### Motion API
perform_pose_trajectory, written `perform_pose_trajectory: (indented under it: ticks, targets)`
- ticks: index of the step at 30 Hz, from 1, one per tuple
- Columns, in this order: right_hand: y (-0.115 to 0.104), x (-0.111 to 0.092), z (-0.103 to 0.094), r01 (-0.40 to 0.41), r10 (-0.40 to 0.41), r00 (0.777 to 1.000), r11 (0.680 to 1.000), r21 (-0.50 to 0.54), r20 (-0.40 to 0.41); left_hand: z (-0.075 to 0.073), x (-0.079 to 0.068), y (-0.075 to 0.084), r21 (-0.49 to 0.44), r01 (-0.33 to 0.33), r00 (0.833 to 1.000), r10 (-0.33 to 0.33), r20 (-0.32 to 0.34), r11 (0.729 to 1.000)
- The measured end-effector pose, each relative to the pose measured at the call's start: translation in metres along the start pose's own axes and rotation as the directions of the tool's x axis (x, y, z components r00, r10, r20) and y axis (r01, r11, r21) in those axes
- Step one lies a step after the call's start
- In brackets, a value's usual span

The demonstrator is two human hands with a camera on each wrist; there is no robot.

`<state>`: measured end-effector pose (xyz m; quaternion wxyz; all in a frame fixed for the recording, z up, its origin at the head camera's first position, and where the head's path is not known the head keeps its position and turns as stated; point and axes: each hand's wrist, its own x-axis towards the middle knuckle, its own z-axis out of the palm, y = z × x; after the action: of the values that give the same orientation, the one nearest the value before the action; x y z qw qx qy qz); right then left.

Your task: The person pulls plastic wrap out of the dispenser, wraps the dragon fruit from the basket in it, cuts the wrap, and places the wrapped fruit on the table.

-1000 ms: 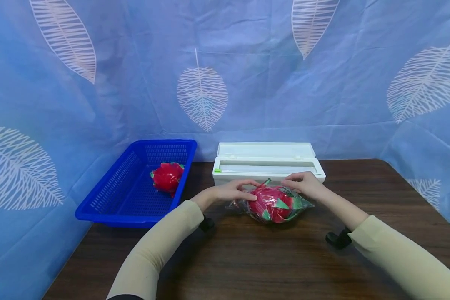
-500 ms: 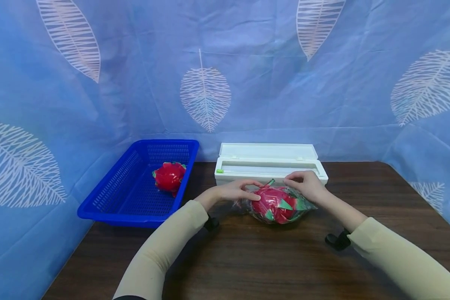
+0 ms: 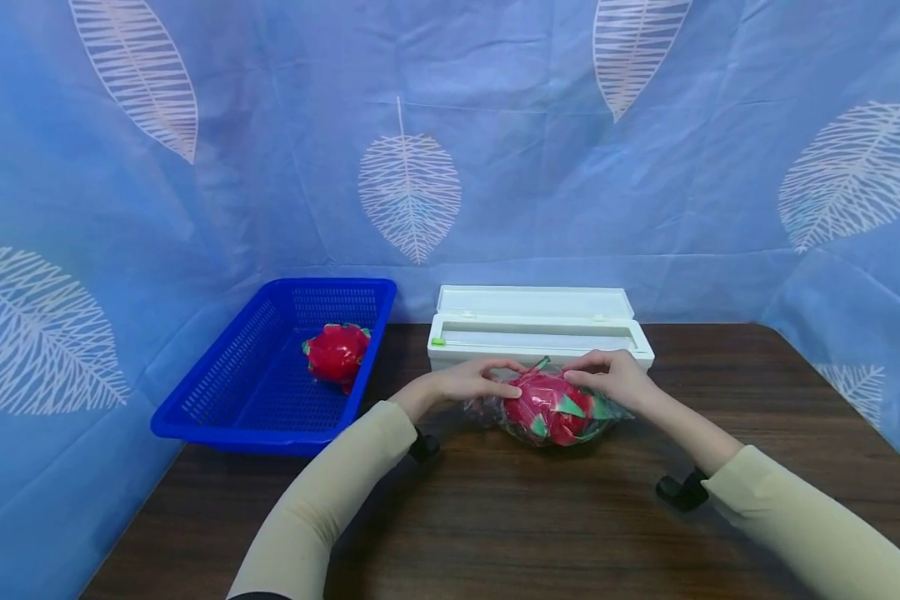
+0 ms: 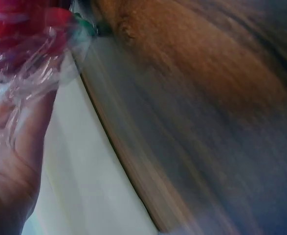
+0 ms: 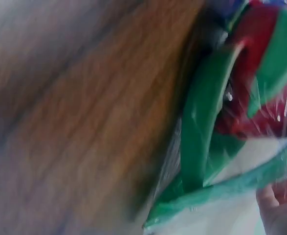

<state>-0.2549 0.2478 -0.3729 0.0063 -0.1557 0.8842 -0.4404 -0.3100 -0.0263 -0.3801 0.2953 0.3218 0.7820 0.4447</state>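
Fruit (image 3: 546, 412) in clear film (image 3: 484, 410) lies on the table (image 3: 540, 517), between my two hands. My left hand (image 3: 459, 382) grips its left end, thumb in front; my right hand (image 3: 617, 379) seems to pinch film at its upper right. I judge the loose film ends could lift if I let go early, or tear if I tug hard. Just beyond the grip stands the opened box (image 3: 532, 302); farther left, the basket (image 3: 221, 438) holds another fruit (image 3: 336, 354).

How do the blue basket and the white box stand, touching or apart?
Apart. The head view shows it: a strip of dark table is visible between the blue basket and the white box.
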Motion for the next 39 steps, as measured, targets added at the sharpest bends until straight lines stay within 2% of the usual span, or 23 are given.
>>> perform_pose_trajectory:
  ticks: [6,9,12,15,19,23,25,27,29,31,33,36,39]
  targets:
    - [-0.002,0.000,0.002,0.015,-0.017,0.998,1.000,-0.024,-0.061,-0.002,0.004,0.001,0.064,-0.015,0.998,0.019,-0.067,0.998]
    - [-0.001,0.002,0.003,0.041,-0.043,0.997,0.999,-0.026,-0.062,-0.004,0.000,0.003,0.114,-0.020,0.996,0.030,-0.088,0.993]
    - [0.007,0.005,0.003,0.039,-0.040,0.998,0.999,-0.030,-0.049,-0.008,-0.011,0.007,0.177,0.007,0.992,0.015,-0.126,0.984]
    - [0.008,0.006,0.001,0.028,-0.030,0.999,0.998,-0.056,-0.040,-0.014,-0.021,0.012,0.264,0.047,0.989,-0.008,-0.147,0.963]
    - [0.006,0.006,-0.002,0.050,-0.054,0.998,0.993,-0.108,-0.037,-0.023,-0.026,0.020,0.334,0.086,0.984,-0.028,-0.174,0.939]
    - [0.005,0.007,-0.004,0.074,-0.076,0.997,0.990,-0.122,-0.015,-0.030,-0.024,0.024,0.294,0.101,0.968,-0.025,-0.250,0.951]
    - [0.005,0.007,-0.004,0.075,-0.075,0.997,0.992,-0.105,0.002,-0.031,-0.024,0.024,0.271,0.110,0.965,-0.037,-0.261,0.956]
    - [0.004,0.008,-0.004,0.077,-0.076,0.997,0.993,-0.088,0.020,-0.031,-0.025,0.025,0.270,0.134,0.971,-0.072,-0.228,0.954]
    - [0.004,0.008,-0.004,0.072,-0.070,0.997,0.995,-0.074,0.033,-0.030,-0.027,0.025,0.314,0.153,0.979,-0.101,-0.175,0.937]
    - [0.005,0.009,-0.004,0.067,-0.063,0.997,0.996,-0.065,0.049,-0.029,-0.028,0.025,0.361,0.153,0.985,-0.110,-0.137,0.920]
    - [0.005,0.009,-0.005,0.047,-0.044,0.997,0.998,-0.050,0.058,-0.028,-0.027,0.025,0.384,0.136,0.988,-0.094,-0.126,0.913]
    - [0.005,0.010,-0.005,0.034,-0.031,0.997,0.999,-0.035,0.069,-0.025,-0.021,0.026,0.360,0.111,0.985,-0.054,-0.164,0.927]
    - [0.005,0.010,-0.004,0.022,-0.020,0.997,1.000,-0.021,0.073,-0.020,-0.012,0.027,0.281,0.098,0.976,-0.037,-0.216,0.955]
